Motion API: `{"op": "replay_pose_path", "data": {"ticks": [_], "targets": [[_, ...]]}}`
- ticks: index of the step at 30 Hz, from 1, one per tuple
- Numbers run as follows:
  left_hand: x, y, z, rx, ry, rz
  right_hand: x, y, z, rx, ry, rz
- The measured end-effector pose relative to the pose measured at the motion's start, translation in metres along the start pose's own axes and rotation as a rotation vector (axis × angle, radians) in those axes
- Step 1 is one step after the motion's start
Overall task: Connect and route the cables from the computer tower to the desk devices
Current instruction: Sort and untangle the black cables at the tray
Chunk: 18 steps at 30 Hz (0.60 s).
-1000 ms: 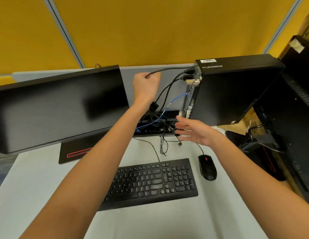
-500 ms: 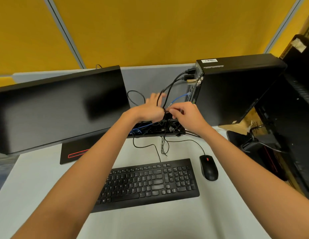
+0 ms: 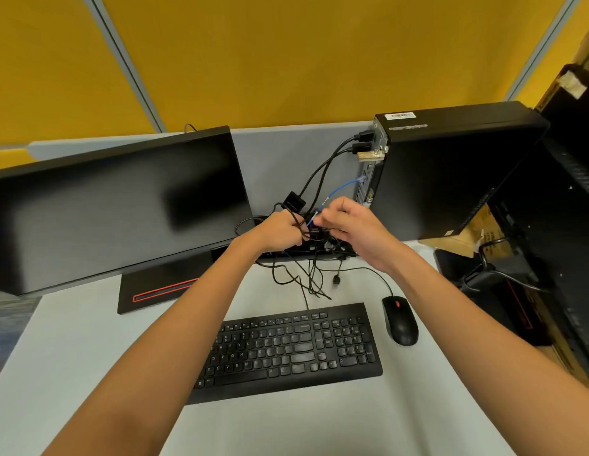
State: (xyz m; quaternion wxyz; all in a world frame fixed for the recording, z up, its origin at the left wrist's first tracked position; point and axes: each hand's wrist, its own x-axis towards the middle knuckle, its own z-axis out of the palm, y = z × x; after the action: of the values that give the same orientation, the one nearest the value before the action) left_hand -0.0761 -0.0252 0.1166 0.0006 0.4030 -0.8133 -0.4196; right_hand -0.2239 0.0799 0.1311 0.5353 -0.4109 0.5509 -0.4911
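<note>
Several black cables (image 3: 314, 179) and one blue cable (image 3: 344, 186) are seen running from the rear of the computer tower (image 3: 451, 172) down to a tangle behind the keyboard (image 3: 293, 350). The bundle is gripped in the left hand (image 3: 280, 233), fingers curled round it, with a black adapter block (image 3: 294, 201) standing just above the fist. The right hand (image 3: 349, 230) is held against the tangle, fingers bent toward the blue strand; whether a strand is actually pinched cannot be told (knuckles block the view). A loose plug (image 3: 336, 280) is left lying on the desk (image 3: 72, 357) between the tangle and the mouse (image 3: 400, 320). The step is judged to be sorting. It is best done by keeping the bundle steady in the left hand and drawing one strand free at a time, without strain being put on the tower's plugs. The monitor (image 3: 115, 205) lead should be kept separate.
</note>
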Motion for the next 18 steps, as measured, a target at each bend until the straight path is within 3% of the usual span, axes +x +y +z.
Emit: {"op": "replay_pose_path", "data": {"ticks": [2, 4, 6, 8, 11, 15, 18], "targets": [[-0.003, 0.001, 0.001, -0.004, -0.064, 0.076, 0.0, -0.012, 0.009, 0.157, -0.097, 0.028], [-0.003, 0.004, 0.005, 0.069, -0.083, 0.172, 0.001, -0.02, 0.025, -0.1, -0.125, -0.008], [-0.006, 0.011, 0.007, 0.17, -0.069, 0.222, 0.005, -0.021, 0.036, -0.346, -0.019, -0.111], [-0.006, 0.01, 0.007, 0.145, -0.038, 0.26, 0.009, -0.017, 0.032, -0.356, 0.039, -0.16], [-0.007, -0.001, 0.004, 0.148, 0.018, 0.226, 0.013, -0.001, 0.012, -0.355, 0.035, -0.072], [-0.015, -0.01, -0.01, 0.091, 0.086, 0.195, 0.011, 0.049, -0.031, -0.634, 0.316, -0.031], [-0.026, -0.018, -0.037, 0.031, 0.231, 0.179, -0.011, 0.104, -0.075, -0.795, 0.46, 0.191]]}}
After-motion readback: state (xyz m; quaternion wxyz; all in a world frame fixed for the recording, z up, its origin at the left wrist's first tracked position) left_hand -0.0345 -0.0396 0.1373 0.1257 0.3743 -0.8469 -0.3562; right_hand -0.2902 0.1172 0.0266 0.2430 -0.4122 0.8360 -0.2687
